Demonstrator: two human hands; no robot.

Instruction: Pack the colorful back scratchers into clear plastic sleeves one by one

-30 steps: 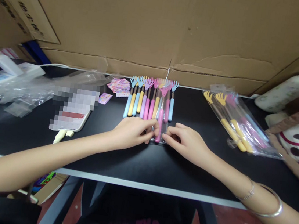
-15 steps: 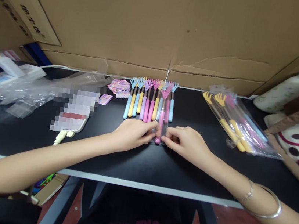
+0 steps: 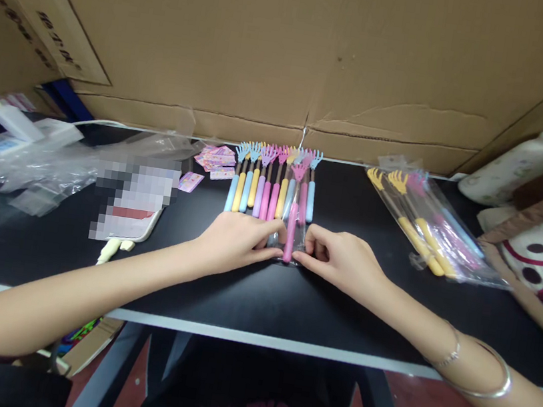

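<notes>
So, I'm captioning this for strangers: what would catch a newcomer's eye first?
Probably the colourful scratchers lined up mid-picture. Next, the pink scratcher between the left hand and right hand, with clear plastic about it. Then the bagged scratchers, lying slanted at the right.

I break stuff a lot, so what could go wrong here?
The clear bag looks thin, and the left hand and right hand are at its sides, so a hard tug might tear it.
The pink scratcher lies close to the row of scratchers, so a bump could push some crooked.
The left forearm is near the pale plug at the phone, and might catch it.
</notes>
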